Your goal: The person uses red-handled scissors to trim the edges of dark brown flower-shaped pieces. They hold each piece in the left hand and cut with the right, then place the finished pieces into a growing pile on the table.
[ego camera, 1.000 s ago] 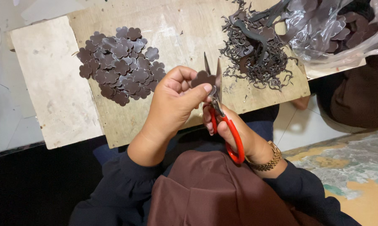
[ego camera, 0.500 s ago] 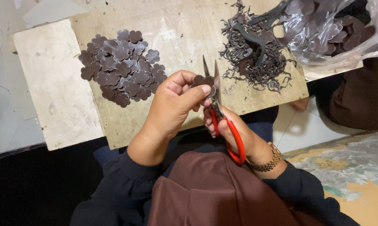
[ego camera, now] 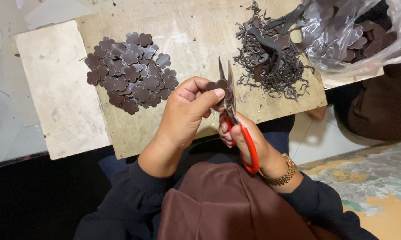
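Flower-shaped brown piece (ego camera: pixel 218 85), thin and flat, sits just above the middle of the frame, pinched between the thumb and forefinger of the left hand (ego camera: pixel 187 113). Those fingers (ego camera: pixel 209 95) are pressed together on its lower edge, so only the upper petals show. It looks light and a little bendy, like leather or thin foam, and should flex rather than snap; a grip close to the edge, away from the blades, seems the sensible hold, since a loose pinch would let it twist.

Red-handled scissors (ego camera: pixel 236 120) stand nearly upright just right of the piece, blades slightly parted and touching or almost touching its right side; which of the two I cannot tell. The right hand (ego camera: pixel 247 142) is curled through the handle loops, its fingers closed around the red grips, with a gold wristwatch (ego camera: pixel 278 175) at the wrist.

On the wooden board (ego camera: pixel 182 26), upper left of centre, lies a heap of cut flowers (ego camera: pixel 131 71). Upper right of centre is a tangle of dark scraps (ego camera: pixel 271 62), and beside it, in the upper right corner, a clear plastic bag (ego camera: pixel 356 40) with more brown pieces inside.

Much of the held piece is hidden behind the thumb, and the bag is cut off by the frame. Glare on the plastic makes its contents hard to count.
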Available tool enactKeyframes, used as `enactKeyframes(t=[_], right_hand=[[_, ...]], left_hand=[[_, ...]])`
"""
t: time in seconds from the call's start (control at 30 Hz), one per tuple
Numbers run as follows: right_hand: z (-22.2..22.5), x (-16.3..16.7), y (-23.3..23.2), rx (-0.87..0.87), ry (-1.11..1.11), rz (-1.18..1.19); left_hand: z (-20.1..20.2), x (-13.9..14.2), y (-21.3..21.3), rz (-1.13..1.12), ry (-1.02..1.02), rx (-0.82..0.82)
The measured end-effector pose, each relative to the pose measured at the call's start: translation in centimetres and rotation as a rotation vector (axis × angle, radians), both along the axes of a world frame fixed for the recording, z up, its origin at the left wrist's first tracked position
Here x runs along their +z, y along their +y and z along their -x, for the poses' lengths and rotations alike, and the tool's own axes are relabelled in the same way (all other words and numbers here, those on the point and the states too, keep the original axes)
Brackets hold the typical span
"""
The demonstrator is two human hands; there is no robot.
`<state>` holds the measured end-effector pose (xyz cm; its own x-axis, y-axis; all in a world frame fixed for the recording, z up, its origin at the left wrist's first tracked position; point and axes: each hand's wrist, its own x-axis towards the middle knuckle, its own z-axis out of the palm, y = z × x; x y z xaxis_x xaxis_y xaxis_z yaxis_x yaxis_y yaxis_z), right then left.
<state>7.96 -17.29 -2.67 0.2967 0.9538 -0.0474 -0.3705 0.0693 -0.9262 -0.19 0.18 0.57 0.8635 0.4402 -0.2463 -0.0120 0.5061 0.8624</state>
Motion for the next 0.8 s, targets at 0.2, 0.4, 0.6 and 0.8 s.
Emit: enactKeyframes(t=[0.2, 0.4, 0.6, 0.8], right_hand=[[0.22, -0.39, -0.04, -0.031, 0.02, 0.021], [0.28, -0.73, -0.08, -0.044, 0.07, 0.036], [-0.01, -0.69, -0.29, -0.027, 0.023, 0.075], [-0.14, -0.67, -0.37, -0.016, 0.006, 0.097]], left_hand=[[-0.1, -0.18, -0.13, 0.001, -0.022, 0.028], [-0.05, -0.27, -0.01, 0.032, -0.011, 0.031], [0.08, -0.23, 0.35, 0.028, -0.005, 0.041], [0.22, 0.05, 0.38, 0.006, 0.013, 0.057]])
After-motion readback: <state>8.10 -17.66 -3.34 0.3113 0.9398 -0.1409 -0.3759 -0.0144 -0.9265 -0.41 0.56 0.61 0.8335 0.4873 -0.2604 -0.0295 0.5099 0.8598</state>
